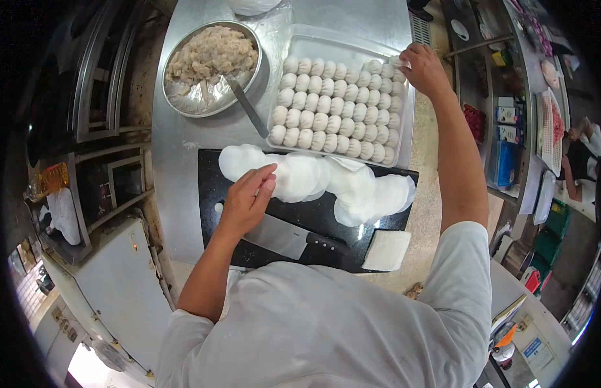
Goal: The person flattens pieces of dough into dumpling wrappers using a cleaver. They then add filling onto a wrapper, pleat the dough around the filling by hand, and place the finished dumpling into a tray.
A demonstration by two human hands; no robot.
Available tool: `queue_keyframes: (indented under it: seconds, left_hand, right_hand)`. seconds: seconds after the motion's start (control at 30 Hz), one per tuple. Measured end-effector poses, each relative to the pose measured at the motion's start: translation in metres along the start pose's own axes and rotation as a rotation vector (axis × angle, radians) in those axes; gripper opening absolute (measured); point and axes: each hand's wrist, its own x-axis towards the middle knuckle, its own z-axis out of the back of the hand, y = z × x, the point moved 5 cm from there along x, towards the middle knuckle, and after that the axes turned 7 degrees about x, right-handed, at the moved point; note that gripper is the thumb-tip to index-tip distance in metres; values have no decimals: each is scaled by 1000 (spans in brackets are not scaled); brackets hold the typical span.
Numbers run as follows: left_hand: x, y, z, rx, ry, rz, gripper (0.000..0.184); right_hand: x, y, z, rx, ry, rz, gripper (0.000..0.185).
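My right hand (pixel 424 68) reaches to the top right corner of a clear tray (pixel 323 44), its fingers closed on a white dumpling (pixel 397 61) at the end of a row. Rows of pleated dumplings (pixel 336 107) fill most of the tray. My left hand (pixel 252 194) is over the left part of a spread of thin round wrappers (pixel 297 176), fingers bent and close together; whether anything is between them is too small to tell. The wrappers lie overlapping on a black board (pixel 210 187). A cleaver (pixel 278 236) rests beside my left hand.
A metal bowl (pixel 254 77) of pale filling (pixel 213 55) stands at the upper left, with a flat spatula (pixel 245 107) leaning out. A white folded cloth (pixel 387 250) lies at the board's lower right. Shelves and another person (pixel 581 155) are at the far right.
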Motion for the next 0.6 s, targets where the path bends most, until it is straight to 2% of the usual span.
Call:
queue_keyframes:
  seconds: [0.17, 0.23, 0.27, 0.33, 0.4, 0.47, 0.5, 0.53, 0.6]
  left_hand:
    - [-3, 9, 4, 6, 35, 60, 30]
    - [-3, 6, 9, 64, -18, -20, 26]
    - [-4, 5, 11, 63, -20, -20, 26]
    - [-5, 9, 14, 43, -4, 55, 27]
    - [-6, 11, 13, 42, -9, 58, 26]
    - [-4, 11, 12, 42, -15, 65, 26]
    - [-3, 8, 14, 57, -47, 7, 25]
    - [-4, 6, 18, 78, -84, -43, 23]
    - [-5, 14, 26, 143, -79, 2, 26]
  right_hand:
    - [6, -12, -3, -72, 106, -90, 37]
    - [9, -42, -6, 400, 142, -182, 44]
    - [13, -50, -11, 399, 142, -180, 44]
    - [16, -61, -7, 644, -76, -461, 49]
    - [17, -47, -15, 648, -94, -523, 52]
    - [20, -28, -27, 501, 1, -632, 55]
    - [21, -22, -36, 331, -15, -607, 63]
    - [26, -22, -49, 350, -9, -591, 63]
    - [31, -41, -75, 499, 182, -601, 69]
